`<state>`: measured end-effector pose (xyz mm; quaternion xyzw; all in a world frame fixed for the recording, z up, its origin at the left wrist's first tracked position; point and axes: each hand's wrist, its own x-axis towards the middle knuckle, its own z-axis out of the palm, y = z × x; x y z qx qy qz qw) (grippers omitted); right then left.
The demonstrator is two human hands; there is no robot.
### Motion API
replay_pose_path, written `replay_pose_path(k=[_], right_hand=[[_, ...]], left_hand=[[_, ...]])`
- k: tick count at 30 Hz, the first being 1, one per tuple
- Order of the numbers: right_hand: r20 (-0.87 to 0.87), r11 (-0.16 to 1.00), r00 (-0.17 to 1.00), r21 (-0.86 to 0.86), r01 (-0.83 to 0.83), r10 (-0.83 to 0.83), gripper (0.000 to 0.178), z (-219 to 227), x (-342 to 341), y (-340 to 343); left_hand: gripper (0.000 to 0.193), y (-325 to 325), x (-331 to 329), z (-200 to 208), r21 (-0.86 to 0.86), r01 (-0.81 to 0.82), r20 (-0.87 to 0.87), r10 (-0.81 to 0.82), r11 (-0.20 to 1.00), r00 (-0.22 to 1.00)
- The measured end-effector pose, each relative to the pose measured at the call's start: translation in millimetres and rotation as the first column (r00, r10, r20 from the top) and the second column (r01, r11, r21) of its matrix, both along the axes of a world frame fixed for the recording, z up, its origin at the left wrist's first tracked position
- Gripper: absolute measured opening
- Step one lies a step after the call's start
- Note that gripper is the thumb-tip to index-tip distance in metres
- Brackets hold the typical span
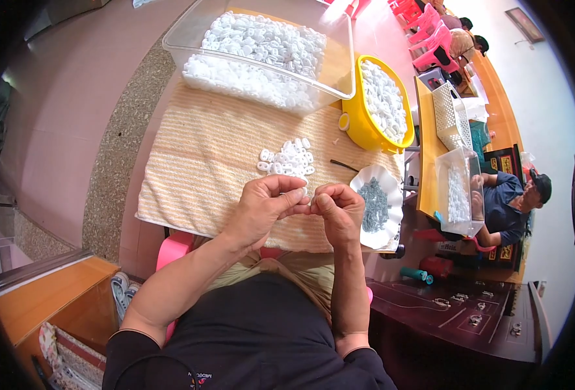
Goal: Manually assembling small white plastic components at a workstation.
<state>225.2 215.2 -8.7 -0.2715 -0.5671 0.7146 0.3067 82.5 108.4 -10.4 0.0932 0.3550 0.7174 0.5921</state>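
Small white piece (305, 192): one, pinched in the left hand (269, 203), the right hand's (337, 207) closed fingertips just beside it; mostly covered, exact shape not discernible. White pieces (287, 158): loose heap, small, rounded oblong, with openings; lying at mixed angles on the striped cloth (203, 162), just beyond the left hand. Grey pieces (374, 205): many, small, tangled together, in a white scalloped dish (395, 216) right of the right hand.
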Motion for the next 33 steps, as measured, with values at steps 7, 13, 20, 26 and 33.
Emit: replay_pose_path(k=[7,13,20,26,33], right_hand=[[0.015,1.0,1.0,0.011,0.015,-0.015,0.009,0.6,-0.2,-1.5],[0.003,1.0,1.0,0.014,0.01,-0.011,0.009,-1.9,1.0,-0.1],[-0.031,1.0,0.999,-0.008,0.013,-0.013,0.002,-1.1,0.0,-1.1],[-0.054,0.992,0.998,0.124,0.028,-0.022,0.007,1.8,-1.4,-5.0],[-0.057,0.973,0.998,0.232,0.001,0.013,0.009,1.5,-0.5,-6.1]], left_hand=[[0.018,-1.0,1.7,-2.8,0.052,-0.018,-0.007,0.019,0.998,1.0],[0.014,-0.8,0.9,-5.1,0.04,-0.011,-0.006,0.011,0.999,1.0],[0.013,-1.4,2.8,-1.6,0.015,0.001,-0.022,-0.001,1.0,1.0],[0.014,-3.1,1.3,1.1,0.011,0.013,-0.032,-0.013,1.0,0.999],[0.017,-2.8,2.7,0.8,-0.036,0.014,-0.01,-0.015,0.999,1.0]])
